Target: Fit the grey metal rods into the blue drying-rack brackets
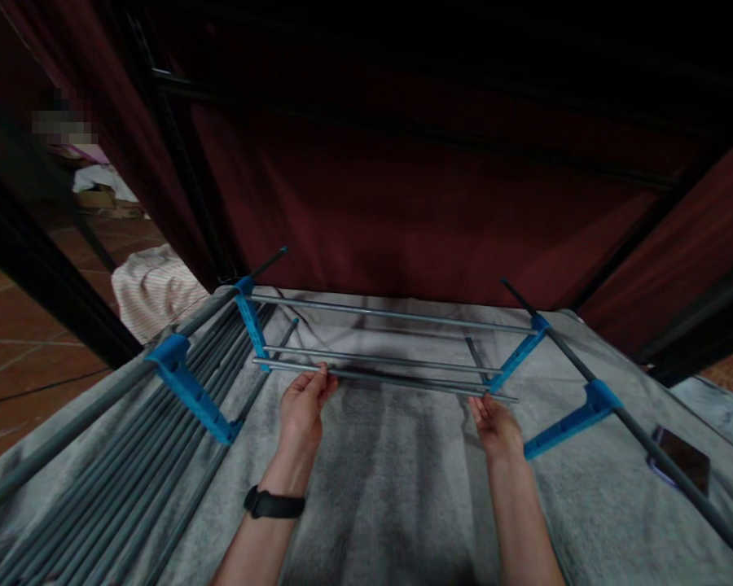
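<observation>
My left hand (305, 403) and my right hand (494, 423) both hold one thin grey metal rod (397, 379) that runs crosswise above a grey blanket. The fingers of each hand curl round it near its ends. The rod lies level with two blue plastic side brackets, one on the left (252, 324) and one on the right (519, 352). Two more grey rods (391, 313) span between these brackets behind it. A black band sits on my left wrist.
Another blue bracket (186, 387) sits on a long rod at left, a fourth (571, 423) at right. Several loose grey rods (134, 472) lie on the blanket (397, 488) at left. A dark phone (681, 460) lies at right. Dark red fabric hangs behind.
</observation>
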A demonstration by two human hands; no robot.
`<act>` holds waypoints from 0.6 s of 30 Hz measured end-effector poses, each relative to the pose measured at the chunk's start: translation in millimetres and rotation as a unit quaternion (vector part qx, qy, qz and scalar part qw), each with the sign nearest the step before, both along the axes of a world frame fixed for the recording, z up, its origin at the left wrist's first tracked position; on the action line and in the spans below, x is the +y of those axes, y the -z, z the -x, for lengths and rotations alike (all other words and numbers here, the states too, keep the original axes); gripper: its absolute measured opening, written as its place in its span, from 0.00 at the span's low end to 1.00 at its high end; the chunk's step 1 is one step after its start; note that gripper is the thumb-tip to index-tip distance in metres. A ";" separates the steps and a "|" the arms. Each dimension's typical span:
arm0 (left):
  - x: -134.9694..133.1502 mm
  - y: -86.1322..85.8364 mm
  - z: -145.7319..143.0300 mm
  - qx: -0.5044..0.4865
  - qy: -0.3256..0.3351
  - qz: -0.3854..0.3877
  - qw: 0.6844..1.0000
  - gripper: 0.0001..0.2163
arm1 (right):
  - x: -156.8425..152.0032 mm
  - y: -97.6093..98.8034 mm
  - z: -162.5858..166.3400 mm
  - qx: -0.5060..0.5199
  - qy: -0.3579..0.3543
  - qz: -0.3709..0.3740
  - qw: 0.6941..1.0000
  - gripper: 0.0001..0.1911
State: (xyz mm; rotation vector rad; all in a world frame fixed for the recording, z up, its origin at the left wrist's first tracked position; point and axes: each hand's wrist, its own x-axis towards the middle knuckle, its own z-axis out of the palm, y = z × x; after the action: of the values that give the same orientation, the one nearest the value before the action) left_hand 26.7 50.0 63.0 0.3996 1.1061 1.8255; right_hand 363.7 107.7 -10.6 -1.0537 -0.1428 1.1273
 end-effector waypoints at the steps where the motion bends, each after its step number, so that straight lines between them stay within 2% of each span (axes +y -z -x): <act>1: -1.0 -3.2 -3.2 0.014 0.002 -0.005 1.000 0.17 | -0.1 -0.3 1.3 -0.001 -0.001 0.001 1.000 0.10; 6: -5.6 -24.4 -20.6 0.071 0.015 -0.027 0.997 0.16 | -0.8 -3.6 12.1 0.014 -0.016 0.006 1.000 0.11; 10: -12.9 -38.1 -32.1 0.128 0.014 -0.049 0.990 0.14 | -6.8 -7.8 32.9 0.028 -0.060 -0.015 0.998 0.12; 14: -19.8 -42.0 -40.1 0.190 0.019 -0.062 0.980 0.14 | -20.4 -8.1 71.1 0.090 -0.121 -0.036 0.988 0.11; 18: -24.8 -40.5 -52.2 0.261 0.041 -0.079 0.961 0.13 | -35.0 -3.0 111.7 0.122 -0.181 -0.025 0.976 0.11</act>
State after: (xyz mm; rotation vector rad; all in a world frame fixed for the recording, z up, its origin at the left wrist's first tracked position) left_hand 78.9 25.2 103.5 1.0508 1.2690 1.7858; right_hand 252.0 72.6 -7.6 -0.8547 -0.1714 1.5655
